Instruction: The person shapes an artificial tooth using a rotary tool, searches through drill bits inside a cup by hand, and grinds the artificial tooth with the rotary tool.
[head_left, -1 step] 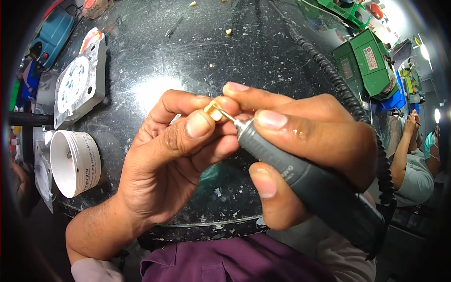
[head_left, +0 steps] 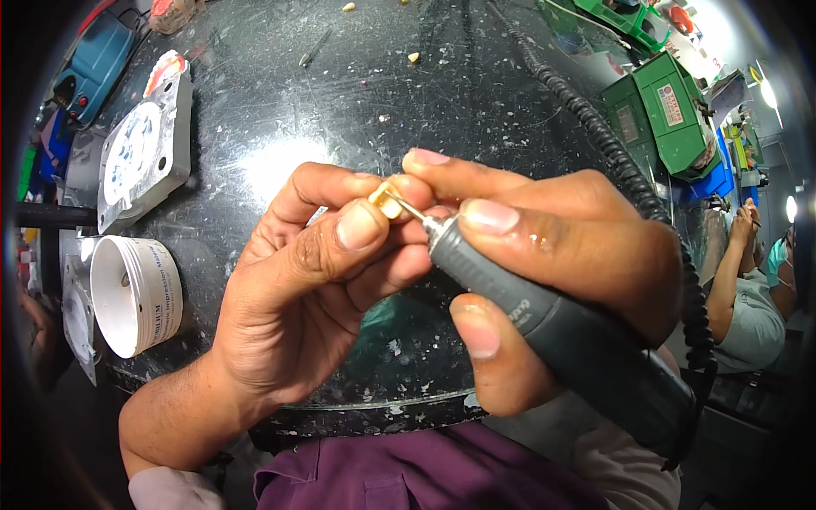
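Observation:
My left hand (head_left: 289, 297) pinches a small ivory-yellow dental crown (head_left: 387, 202) between thumb and fingertips, above the table's near part. Its other fingers curl below the piece. In my right hand (head_left: 586, 229) is a dark grey rotary handpiece (head_left: 501, 289), gripped like a pen and slanting down to the right. The handpiece's thin metal bur (head_left: 408, 207) reaches to the crown and appears to touch it. My right fingertips come close to the left ones there. Fingertips cover part of the crown.
A black coiled cord (head_left: 614, 157) runs down the right side. At left are a white tub (head_left: 163, 293), a metal flask half (head_left: 176, 140) with white plaster, and a pink denture model (head_left: 167, 72). Small tooth-like pieces (head_left: 414, 58) lie farther back. Beyond a green bin (head_left: 659, 119) is another person's arm (head_left: 729, 276).

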Tool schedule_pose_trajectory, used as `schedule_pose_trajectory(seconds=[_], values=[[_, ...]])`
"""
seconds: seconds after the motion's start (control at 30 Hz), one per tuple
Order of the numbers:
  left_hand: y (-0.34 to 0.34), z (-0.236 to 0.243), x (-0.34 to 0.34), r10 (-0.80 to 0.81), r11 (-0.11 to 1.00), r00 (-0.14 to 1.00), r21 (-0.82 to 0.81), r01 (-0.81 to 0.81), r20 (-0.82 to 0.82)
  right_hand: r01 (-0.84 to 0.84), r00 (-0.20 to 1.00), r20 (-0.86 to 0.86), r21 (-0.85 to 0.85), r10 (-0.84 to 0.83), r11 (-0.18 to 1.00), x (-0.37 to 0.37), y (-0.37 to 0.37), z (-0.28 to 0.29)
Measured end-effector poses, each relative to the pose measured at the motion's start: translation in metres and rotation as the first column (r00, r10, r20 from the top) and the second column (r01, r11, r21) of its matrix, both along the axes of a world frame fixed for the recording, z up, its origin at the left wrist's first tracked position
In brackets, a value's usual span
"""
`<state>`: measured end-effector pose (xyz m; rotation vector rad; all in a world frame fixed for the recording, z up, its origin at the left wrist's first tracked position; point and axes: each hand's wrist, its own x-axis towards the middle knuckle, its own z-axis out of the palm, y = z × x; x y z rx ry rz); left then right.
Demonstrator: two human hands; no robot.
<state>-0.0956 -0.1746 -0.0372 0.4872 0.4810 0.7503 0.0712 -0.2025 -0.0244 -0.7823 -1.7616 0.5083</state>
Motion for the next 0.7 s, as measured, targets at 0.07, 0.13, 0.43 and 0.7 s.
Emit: schedule_pose_trajectory(seconds=[0.07,0.13,0.43,0.7], values=[[0.0003,-0.0004,0.0003,-0.016,1.0,1.0,0.02,0.016,0.007,0.01,1.0,0.002,0.008,-0.01,1.0,-0.0008,-0.0005,0.0007],[0.0001,0.0002,0.0008,-0.015,1.0,1.0,0.019,0.015,0.01,0.014,1.0,0.007,0.017,-0.014,1.0,-0.0016,-0.0012,0.0008],[-0.001,0.0015,0.0018,0.007,1.0,0.998,0.022,-0.006,-0.055,0.033,0.998,0.048,0.042,-0.035,0.999,-0.0008,0.0004,0.0022],[-0.0003,0.0027,0.0027,-0.02,1.0,1.0,0.019,0.02,-0.006,0.08,0.997,-0.002,0.046,-0.08,0.996,-0.0037,-0.0016,0.0024]])
